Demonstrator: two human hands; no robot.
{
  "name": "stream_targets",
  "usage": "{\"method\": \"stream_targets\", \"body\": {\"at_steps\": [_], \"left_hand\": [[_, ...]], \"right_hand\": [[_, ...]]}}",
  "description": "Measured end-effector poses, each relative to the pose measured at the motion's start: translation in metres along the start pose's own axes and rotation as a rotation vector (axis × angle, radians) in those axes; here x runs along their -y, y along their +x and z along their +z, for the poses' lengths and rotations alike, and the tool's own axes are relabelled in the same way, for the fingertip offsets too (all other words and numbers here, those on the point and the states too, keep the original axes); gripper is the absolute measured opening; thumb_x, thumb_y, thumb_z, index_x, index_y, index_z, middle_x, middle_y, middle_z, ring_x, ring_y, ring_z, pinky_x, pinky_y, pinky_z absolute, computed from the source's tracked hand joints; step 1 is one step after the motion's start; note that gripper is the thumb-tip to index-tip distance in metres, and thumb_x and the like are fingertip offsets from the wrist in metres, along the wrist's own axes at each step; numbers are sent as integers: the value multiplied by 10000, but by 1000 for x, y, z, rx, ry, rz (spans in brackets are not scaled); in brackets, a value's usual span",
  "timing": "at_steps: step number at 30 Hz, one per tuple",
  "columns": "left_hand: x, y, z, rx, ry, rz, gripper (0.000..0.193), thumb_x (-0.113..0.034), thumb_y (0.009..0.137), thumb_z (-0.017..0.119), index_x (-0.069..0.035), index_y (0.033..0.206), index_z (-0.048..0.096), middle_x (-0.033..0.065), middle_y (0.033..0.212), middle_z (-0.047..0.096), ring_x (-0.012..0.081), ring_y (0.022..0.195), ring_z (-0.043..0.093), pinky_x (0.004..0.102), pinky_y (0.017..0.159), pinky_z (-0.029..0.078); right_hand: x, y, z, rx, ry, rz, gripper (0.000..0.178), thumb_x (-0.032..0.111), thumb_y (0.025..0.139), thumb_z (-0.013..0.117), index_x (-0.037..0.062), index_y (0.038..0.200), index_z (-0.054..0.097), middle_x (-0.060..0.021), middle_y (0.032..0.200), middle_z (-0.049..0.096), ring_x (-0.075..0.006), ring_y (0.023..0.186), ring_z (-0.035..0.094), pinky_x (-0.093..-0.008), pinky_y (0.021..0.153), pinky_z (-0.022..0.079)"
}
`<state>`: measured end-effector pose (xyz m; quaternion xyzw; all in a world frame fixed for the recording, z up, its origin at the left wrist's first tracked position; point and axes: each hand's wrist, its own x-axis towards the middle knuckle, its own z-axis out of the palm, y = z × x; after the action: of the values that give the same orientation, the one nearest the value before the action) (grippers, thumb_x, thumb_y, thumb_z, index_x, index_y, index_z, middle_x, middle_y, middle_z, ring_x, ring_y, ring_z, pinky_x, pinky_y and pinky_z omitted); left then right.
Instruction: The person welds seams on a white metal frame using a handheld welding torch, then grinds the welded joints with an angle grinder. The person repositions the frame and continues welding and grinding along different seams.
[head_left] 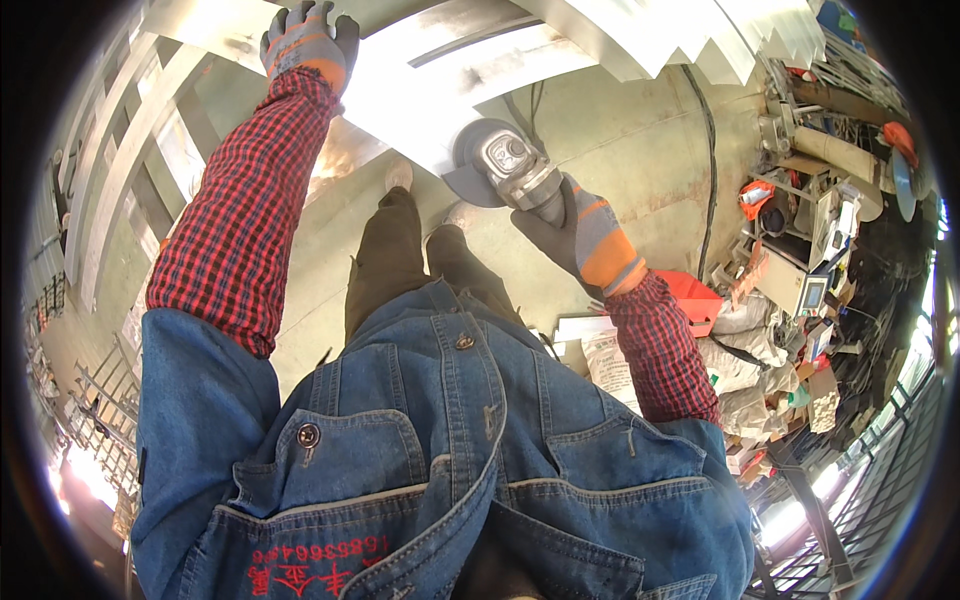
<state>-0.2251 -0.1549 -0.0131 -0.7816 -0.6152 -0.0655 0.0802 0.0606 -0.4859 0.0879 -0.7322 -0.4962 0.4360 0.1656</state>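
Observation:
My right hand [590,240], in a grey and orange work glove, is wrapped round the body of an angle grinder [515,165]. The grinder's dark disc and guard sit beside the edge of a bright metal sheet [405,95]; glare hides whether they touch. At the upper left, my left hand [308,48], gloved alike, lies with its fingers spread at the far end of the same shiny metalwork. Nothing shows within its fingers. Red and black checked sleeves cover both forearms.
Metal slats [125,150] stand along the left. A zigzag-edged metal piece [690,35] lies at the top. A black cable [708,170] runs over the floor [640,160]. On the right are a red object [690,300], a white sack [745,330] and piled clutter.

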Motion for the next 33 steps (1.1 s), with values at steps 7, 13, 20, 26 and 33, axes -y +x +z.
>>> {"method": "stream_targets", "body": {"at_steps": [7, 13, 20, 26, 33], "left_hand": [[-3, 0, -1, 3, -6, -8, 555, -517, 1117, 598, -207, 1563, 711, 69, 1637, 657, 373, 1590, 522, 519, 1359, 401], [0, 0, 4, 71, 39, -13, 597, -537, 1124, 591, -225, 1628, 671, 74, 1720, 596, 381, 1649, 461, 528, 1368, 391], [4, 8, 1, 232, 88, -3, 573, -530, 1138, 555, -258, 1629, 674, 68, 1824, 503, 403, 1714, 386, 555, 1399, 362], [-6, 8, -15, 281, 49, -24, 522, -510, 1148, 567, -279, 1600, 688, 84, 1840, 481, 414, 1729, 360, 577, 1399, 373], [-8, 5, -22, 299, 103, 12, 530, -552, 1158, 544, -307, 1607, 681, 89, 1838, 480, 406, 1741, 338, 577, 1407, 364]], "right_hand": [[24, -41, 26, 297, -130, 46, 740, 603, 948, 901, 0, 1324, 700, -312, 1149, 819, -495, 1101, 811, -537, 906, 654], [21, -16, 11, 60, -61, 53, 651, 432, 965, 930, 1, 1396, 701, -286, 1071, 836, -451, 995, 847, -498, 839, 666], [7, -36, 29, 151, -161, 102, 562, 394, 978, 912, 18, 1354, 726, -256, 1066, 844, -402, 1019, 858, -476, 841, 665], [48, -100, 79, 176, 72, 238, 615, 460, 961, 931, -5, 1314, 739, -271, 1060, 838, -381, 1011, 864, -476, 837, 652], [67, -137, 85, 72, 2, 280, 700, 558, 934, 917, -13, 1285, 717, -293, 1082, 827, -473, 1041, 830, -512, 884, 644]]}}
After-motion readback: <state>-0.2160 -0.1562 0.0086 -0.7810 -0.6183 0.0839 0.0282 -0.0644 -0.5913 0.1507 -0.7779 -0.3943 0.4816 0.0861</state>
